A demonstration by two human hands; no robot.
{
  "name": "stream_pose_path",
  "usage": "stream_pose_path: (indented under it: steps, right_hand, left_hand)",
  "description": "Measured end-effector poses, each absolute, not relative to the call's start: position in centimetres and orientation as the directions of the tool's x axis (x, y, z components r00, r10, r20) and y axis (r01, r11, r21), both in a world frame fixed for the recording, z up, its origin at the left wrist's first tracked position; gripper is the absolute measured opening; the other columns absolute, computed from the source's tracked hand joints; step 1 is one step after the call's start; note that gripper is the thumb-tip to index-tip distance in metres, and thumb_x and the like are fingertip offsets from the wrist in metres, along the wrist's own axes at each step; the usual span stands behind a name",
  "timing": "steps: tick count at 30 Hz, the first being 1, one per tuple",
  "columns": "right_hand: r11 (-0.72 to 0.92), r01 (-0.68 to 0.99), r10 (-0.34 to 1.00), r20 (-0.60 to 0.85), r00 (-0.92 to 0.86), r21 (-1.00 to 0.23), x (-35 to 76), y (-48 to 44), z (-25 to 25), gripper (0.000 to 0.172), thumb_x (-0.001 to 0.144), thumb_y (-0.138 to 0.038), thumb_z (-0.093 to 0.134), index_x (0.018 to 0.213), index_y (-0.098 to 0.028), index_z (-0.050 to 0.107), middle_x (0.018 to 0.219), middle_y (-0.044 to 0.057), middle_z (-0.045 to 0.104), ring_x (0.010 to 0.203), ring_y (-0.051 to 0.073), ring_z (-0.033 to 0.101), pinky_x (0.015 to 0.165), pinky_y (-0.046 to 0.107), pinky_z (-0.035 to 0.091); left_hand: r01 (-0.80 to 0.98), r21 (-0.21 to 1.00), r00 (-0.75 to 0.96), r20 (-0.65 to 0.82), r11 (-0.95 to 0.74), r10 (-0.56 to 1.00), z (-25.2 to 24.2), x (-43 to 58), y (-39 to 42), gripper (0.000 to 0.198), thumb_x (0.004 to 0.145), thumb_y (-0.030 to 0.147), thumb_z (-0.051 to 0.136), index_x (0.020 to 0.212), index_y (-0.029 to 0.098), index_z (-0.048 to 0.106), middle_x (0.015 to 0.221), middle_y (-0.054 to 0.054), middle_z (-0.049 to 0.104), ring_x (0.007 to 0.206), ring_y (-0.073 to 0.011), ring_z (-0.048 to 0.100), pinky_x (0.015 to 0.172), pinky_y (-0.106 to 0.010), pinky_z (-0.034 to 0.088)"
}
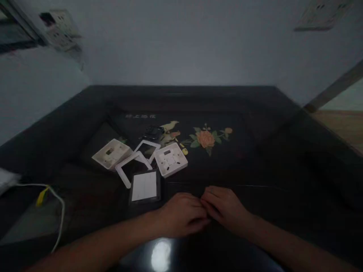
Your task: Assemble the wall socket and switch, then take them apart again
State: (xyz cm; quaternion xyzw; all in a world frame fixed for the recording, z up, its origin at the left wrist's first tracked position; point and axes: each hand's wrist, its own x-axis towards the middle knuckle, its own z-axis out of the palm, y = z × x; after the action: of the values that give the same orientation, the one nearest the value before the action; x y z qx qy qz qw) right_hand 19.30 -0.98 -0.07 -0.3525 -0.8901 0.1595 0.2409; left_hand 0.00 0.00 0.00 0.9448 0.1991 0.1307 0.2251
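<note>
My left hand (184,214) rests low on the dark table with its fingers curled closed. Its knuckles meet my right hand (222,206), which is also closed, fingers bent inward. Nothing shows in either hand, though the palms and fingertips face down and are hidden. Just beyond my left hand lies a dark square plate with a white label (144,186). Behind it are a white square back box (171,159), a second, tilted white box (112,154) and two white square frames, one nearer (124,175) and one farther (155,146), partly overlapping. A small black square part (153,132) lies farther back.
The dark tabletop (255,162) bears a painted flower (205,139) and bird. A white cable (62,211) with a yellow tag (42,196) runs along the left. A pale wall (181,45) with sockets (320,15) closes off the back.
</note>
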Motion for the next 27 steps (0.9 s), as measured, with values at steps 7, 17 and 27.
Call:
stream_pose_path:
  steps: [7, 17, 27]
  right_hand:
    - [0.699, 0.550, 0.705, 0.309, -0.638, -0.457, 19.25, -0.69, 0.10, 0.034, 0.100, -0.022, 0.037, 0.075, -0.018, 0.059, 0.068, 0.003, 0.063, 0.062, 0.014, 0.058, 0.058, 0.025, 0.041]
    - [0.694, 0.547, 0.707, 0.298, -0.642, -0.468, 19.29, -0.72, 0.10, 0.033, 0.100, -0.022, 0.037, 0.075, -0.018, 0.059, 0.069, 0.002, 0.062, 0.062, 0.014, 0.057, 0.059, 0.025, 0.041]
    - [0.694, 0.555, 0.708, 0.297, -0.640, -0.457, 19.27, -0.73, 0.03, 0.030, 0.099, -0.021, 0.040, 0.075, -0.019, 0.058, 0.069, 0.002, 0.062, 0.063, 0.014, 0.057, 0.060, 0.025, 0.040]
  left_hand:
    - [0.331, 0.467, 0.885, 0.148, -0.820, 0.442, 0.10, -0.11, 0.00, 0.018, 0.091, 0.023, 0.058, 0.076, 0.018, 0.066, 0.074, 0.000, 0.073, 0.071, -0.0159, 0.069, 0.063, -0.027, 0.047]
    - [0.332, 0.470, 0.885, 0.145, -0.818, 0.442, 0.28, -0.06, -0.02, 0.016, 0.092, 0.024, 0.059, 0.079, 0.018, 0.067, 0.075, 0.000, 0.073, 0.073, -0.0161, 0.069, 0.066, -0.027, 0.048]
    - [0.333, 0.463, 0.887, 0.142, -0.822, 0.439, 0.43, -0.15, 0.01, 0.016, 0.091, 0.023, 0.060, 0.078, 0.017, 0.067, 0.075, 0.000, 0.073, 0.072, -0.0162, 0.069, 0.064, -0.027, 0.047]
